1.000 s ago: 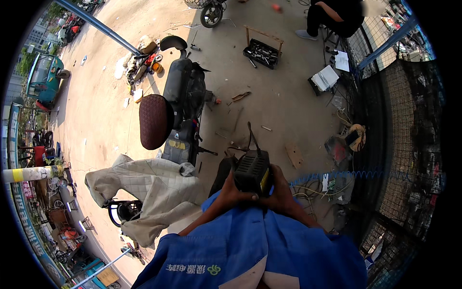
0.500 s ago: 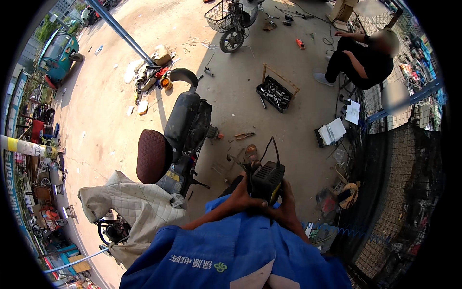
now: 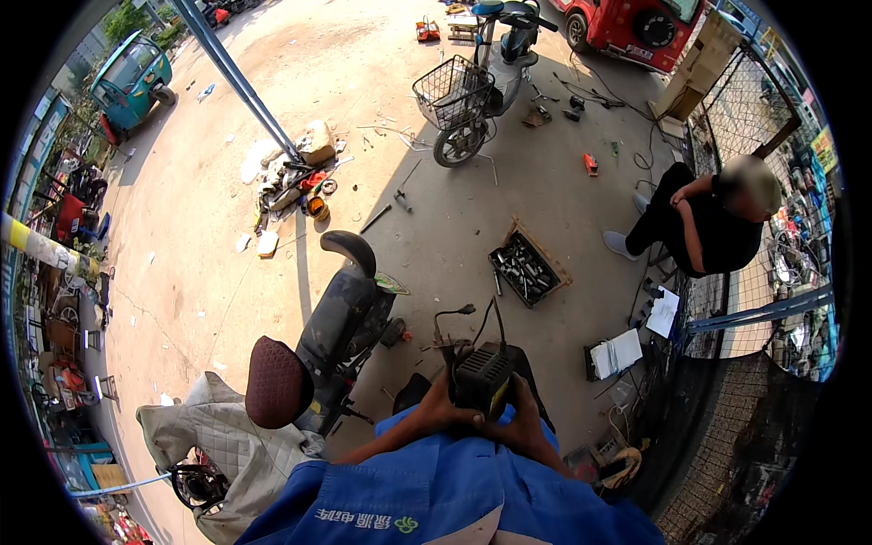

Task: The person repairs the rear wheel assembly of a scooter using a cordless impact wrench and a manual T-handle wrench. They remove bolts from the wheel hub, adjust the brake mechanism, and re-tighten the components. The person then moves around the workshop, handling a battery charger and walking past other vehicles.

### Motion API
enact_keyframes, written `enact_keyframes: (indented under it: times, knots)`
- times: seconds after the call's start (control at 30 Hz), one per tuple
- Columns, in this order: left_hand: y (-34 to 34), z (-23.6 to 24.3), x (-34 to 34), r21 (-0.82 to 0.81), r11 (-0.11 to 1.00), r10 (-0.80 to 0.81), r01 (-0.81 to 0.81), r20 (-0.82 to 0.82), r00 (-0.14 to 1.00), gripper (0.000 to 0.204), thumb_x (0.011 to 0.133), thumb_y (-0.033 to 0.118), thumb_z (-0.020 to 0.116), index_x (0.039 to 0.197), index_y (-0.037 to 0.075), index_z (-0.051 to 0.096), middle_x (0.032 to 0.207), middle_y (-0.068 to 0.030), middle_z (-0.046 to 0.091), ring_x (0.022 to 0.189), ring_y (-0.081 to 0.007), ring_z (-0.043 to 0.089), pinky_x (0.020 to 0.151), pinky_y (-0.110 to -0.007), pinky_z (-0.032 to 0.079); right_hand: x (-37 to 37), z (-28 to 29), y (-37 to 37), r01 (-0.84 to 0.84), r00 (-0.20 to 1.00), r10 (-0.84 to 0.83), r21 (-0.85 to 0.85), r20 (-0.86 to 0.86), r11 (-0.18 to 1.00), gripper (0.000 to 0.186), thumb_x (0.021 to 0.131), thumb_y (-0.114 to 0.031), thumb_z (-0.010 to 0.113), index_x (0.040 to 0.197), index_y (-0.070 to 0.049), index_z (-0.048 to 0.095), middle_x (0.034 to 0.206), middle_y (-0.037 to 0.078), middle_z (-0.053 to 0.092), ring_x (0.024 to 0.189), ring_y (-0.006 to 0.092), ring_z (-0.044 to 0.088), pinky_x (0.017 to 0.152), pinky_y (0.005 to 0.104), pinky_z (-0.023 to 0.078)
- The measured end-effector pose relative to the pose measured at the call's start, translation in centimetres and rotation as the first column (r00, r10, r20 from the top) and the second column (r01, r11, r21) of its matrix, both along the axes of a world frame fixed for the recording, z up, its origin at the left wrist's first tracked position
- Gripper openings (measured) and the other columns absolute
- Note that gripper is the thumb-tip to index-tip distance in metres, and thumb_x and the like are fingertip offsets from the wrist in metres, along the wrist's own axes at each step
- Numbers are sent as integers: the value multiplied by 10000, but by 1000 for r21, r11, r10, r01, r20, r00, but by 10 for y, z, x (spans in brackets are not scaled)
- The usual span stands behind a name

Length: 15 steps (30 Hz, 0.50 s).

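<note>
A black charger (image 3: 482, 374) with vent slots and a yellow label on its side is held close in front of my blue jacket. Around its left side my left hand (image 3: 440, 407) is closed, and my right hand (image 3: 525, 413) grips the opposite side. Both thumbs come close together at the near end. A dark cord rises from the charger's far end, and a cable with a plug (image 3: 465, 310) sticks out beside my left fingers. Beyond it on the ground sits a black tool tray (image 3: 530, 270) full of metal tools.
An electric scooter (image 3: 331, 318) with a maroon seat stands at my left, by a grey quilted cover (image 3: 232, 436). A person (image 3: 708, 218) sits at the right beside a mesh fence. Farther off are a basket scooter (image 3: 472, 100) and a red vehicle (image 3: 627, 32).
My view has shifted forward, so the red vehicle now shows. The charger stays in both hands, and the cable's plug has come into sight. The seated person's arms are drawn in.
</note>
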<state>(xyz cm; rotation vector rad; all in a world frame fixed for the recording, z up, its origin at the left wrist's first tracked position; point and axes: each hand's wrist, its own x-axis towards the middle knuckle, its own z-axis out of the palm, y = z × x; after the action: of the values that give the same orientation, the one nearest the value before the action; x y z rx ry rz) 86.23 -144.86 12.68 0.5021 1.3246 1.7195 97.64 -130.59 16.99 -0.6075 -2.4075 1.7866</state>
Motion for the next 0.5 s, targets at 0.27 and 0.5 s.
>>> enact_keyframes:
  times: [0.27, 0.5]
  knots:
    - [58, -5, -102, -166, 971, 168, -171, -31, 985, 1062, 553, 135, 822, 1396, 11, 188, 1294, -151, 444, 1187, -241, 452, 1005, -365, 369, -134, -14, 86, -204, 978, 202, -46, -46, 978, 840, 626, -371, 814, 1242, 29, 407, 1154, 205, 476, 1087, 303, 501, 919, 390, 422]
    - [123, 2, -190, -90, 920, 373, -381, -93, 923, 923, 565, 137, 815, 1317, -4, 300, 1233, -145, 487, 1129, -217, 485, 971, -356, 398, -244, -3, 165, -397, 918, 395, -63, -41, 916, 890, 672, -357, 792, 1331, 19, 326, 1239, 208, 446, 1145, 309, 480, 959, 395, 407]
